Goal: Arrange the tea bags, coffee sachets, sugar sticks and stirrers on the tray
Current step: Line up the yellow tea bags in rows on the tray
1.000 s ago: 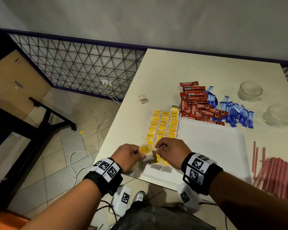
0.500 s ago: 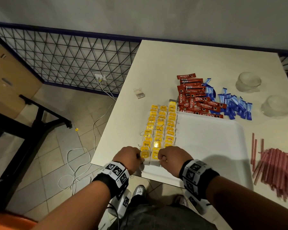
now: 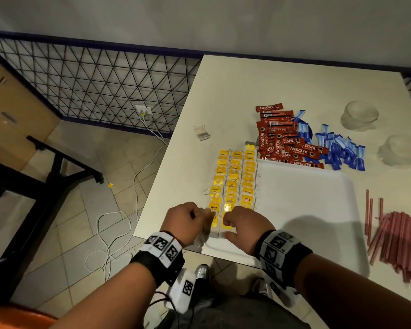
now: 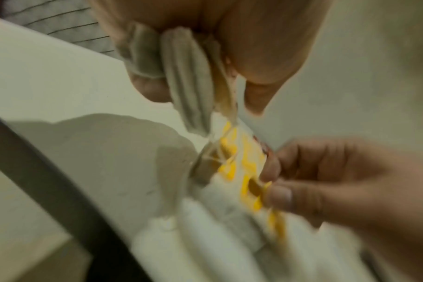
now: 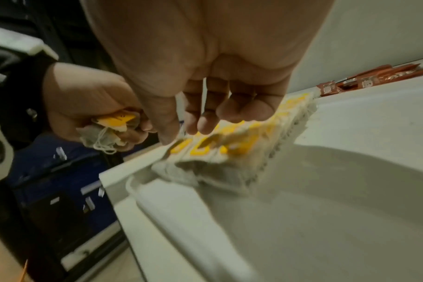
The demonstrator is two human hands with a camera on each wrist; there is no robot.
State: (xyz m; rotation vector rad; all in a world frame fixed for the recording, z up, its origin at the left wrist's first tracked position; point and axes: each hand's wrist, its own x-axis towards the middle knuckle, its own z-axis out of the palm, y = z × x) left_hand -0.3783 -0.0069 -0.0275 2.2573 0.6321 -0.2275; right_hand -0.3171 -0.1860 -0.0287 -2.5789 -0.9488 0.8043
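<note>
Yellow-tagged paper tea bags (image 3: 233,181) are being laid in rows along the left side of the white plastic tray (image 3: 301,198); spare bags are clutched in the left hand (image 3: 184,223), one is pinched by the right hand (image 3: 243,227). Next, it must be set squarely at the near row end.

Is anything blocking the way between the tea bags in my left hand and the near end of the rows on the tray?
Nothing visible does. The left hand grips tea bags right beside the rows on the tray.

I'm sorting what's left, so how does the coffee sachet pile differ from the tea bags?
The coffee sachets are red and lie in a loose, overlapping heap just beyond the tray; the tea bags carry yellow tags and sit in three neat rows along its left side. Both are small flat packets.
</note>
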